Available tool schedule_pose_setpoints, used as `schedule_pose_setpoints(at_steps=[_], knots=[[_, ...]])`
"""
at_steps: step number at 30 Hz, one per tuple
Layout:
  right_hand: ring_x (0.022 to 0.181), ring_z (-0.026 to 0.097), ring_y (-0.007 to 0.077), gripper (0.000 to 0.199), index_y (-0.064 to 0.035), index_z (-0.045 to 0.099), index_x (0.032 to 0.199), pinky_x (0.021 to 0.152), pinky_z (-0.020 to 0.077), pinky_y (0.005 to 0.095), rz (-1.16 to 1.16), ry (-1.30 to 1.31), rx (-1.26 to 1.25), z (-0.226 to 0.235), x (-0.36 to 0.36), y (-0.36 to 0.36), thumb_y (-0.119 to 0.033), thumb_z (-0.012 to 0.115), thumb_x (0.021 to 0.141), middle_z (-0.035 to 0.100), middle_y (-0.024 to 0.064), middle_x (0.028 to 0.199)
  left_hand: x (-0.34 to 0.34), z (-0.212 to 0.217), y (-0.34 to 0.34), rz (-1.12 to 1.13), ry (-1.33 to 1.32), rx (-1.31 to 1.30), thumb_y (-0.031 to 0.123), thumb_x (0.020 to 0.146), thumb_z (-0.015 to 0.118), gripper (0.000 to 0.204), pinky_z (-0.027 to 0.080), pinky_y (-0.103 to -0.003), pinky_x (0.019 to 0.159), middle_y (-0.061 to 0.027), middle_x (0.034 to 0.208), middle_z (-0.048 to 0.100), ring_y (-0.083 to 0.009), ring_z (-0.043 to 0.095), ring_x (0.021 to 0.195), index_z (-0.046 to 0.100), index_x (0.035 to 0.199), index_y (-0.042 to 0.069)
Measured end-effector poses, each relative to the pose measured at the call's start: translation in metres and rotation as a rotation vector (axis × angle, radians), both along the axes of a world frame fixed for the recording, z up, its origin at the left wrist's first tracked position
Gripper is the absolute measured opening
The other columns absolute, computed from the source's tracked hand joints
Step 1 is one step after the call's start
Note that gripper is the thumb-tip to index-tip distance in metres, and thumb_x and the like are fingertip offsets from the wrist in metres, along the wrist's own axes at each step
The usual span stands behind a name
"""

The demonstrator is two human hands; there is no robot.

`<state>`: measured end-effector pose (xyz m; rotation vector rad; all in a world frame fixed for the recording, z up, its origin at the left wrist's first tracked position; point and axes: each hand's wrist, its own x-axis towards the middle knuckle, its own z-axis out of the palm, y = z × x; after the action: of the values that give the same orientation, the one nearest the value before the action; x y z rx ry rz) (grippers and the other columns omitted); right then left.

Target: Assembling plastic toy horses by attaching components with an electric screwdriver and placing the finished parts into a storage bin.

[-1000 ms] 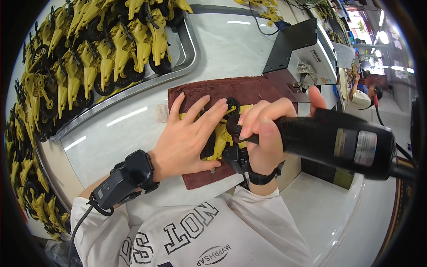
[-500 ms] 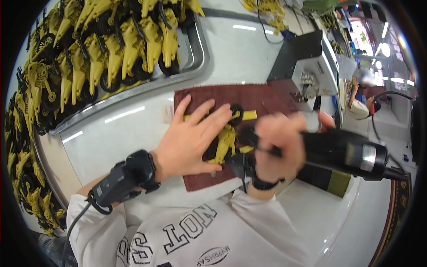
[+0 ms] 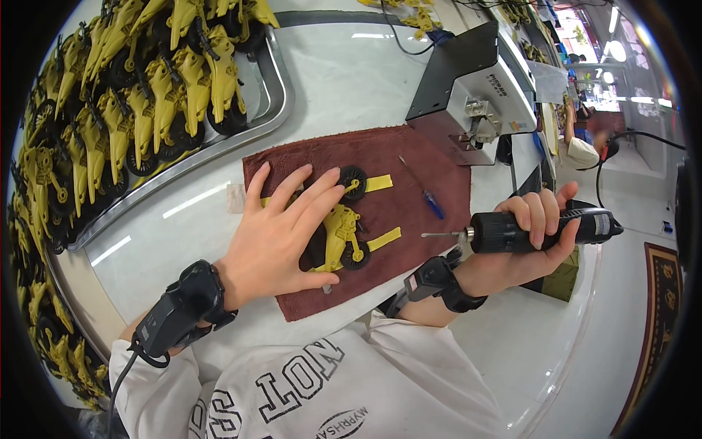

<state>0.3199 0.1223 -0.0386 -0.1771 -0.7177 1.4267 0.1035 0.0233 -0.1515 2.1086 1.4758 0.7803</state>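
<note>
My left hand [image 3: 267, 245] lies with fingers spread over a yellow model motorcycle [image 3: 340, 233] with black wheels, which rests on a dark red cloth [image 3: 395, 146]. Its palm and fingers hide part of the model. Two yellow strips [image 3: 385, 239] stick out to the right by the wheels. In my right hand [image 3: 512, 256] is a black electric screwdriver [image 3: 491, 233], gripped around its body. Its thin bit points left toward the model, apart from it. On the cloth between them lies a small screwdriver [image 3: 433, 205] with a blue handle.
A metal tray [image 3: 281, 110] at the upper left is crowded with yellow model motorcycles [image 3: 157, 95]. Behind the cloth on the right stands a black and silver box-shaped machine [image 3: 482, 88]. More yellow parts [image 3: 417, 16] lie at the far edge. Another person [image 3: 581, 150] sits farther right.
My right hand has drawn the electric screwdriver away to the right of the model, its bit now showing. My left hand stays spread on the model. The whole view has shifted somewhat.
</note>
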Motion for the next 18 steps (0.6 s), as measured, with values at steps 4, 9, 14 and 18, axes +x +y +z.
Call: schedule_pose_setpoints(at_steps=[4,9,14,18], knots=[[0.053,0.038,0.0091,0.033,-0.0092,0.046,0.121,0.056,0.0353,0.028,-0.588,-0.422,0.219,0.021,0.015,0.041,-0.018,0.049,0.089,0.039,-0.0022,0.064,0.001,0.005,0.0,0.001,-0.009,-0.004,0.047,0.055,0.079,0.096,0.017,-0.057,0.106,-0.0062,0.143,0.036,-0.0314,0.035,0.128,0.038,0.133,0.008],[0.046,0.047,0.0132,0.05,-0.005,0.04,0.124,0.054,0.0451,0.0306,-0.773,-0.634,0.327,0.032,0.002,0.099,0.0,0.059,0.078,0.049,0.0039,0.059,0.003,0.004,0.001,0.022,-0.011,-0.008,0.048,0.055,0.079,0.098,0.017,-0.057,0.105,-0.0081,0.142,0.036,-0.032,0.036,0.127,0.038,0.134,0.008],[0.043,0.05,0.0145,0.047,0.0013,0.039,0.121,0.048,0.0434,0.0278,-0.777,-0.823,0.302,0.009,-0.01,0.108,0.002,0.059,0.078,0.052,0.0066,0.057,0.003,0.006,0.003,0.011,-0.015,-0.007,0.047,0.054,0.08,0.099,0.016,-0.057,0.105,-0.0085,0.142,0.037,-0.0322,0.037,0.126,0.037,0.134,0.008],[0.044,0.046,0.0128,0.046,-0.0008,0.037,0.123,0.047,0.042,0.029,-0.352,-0.799,0.108,0.001,-0.018,0.061,0.001,0.055,0.08,0.047,0.004,0.06,0.001,0.004,-0.001,0.02,-0.03,-0.001,0.047,0.054,0.08,0.099,0.016,-0.056,0.106,-0.0084,0.142,0.037,-0.032,0.037,0.126,0.037,0.134,0.009]])
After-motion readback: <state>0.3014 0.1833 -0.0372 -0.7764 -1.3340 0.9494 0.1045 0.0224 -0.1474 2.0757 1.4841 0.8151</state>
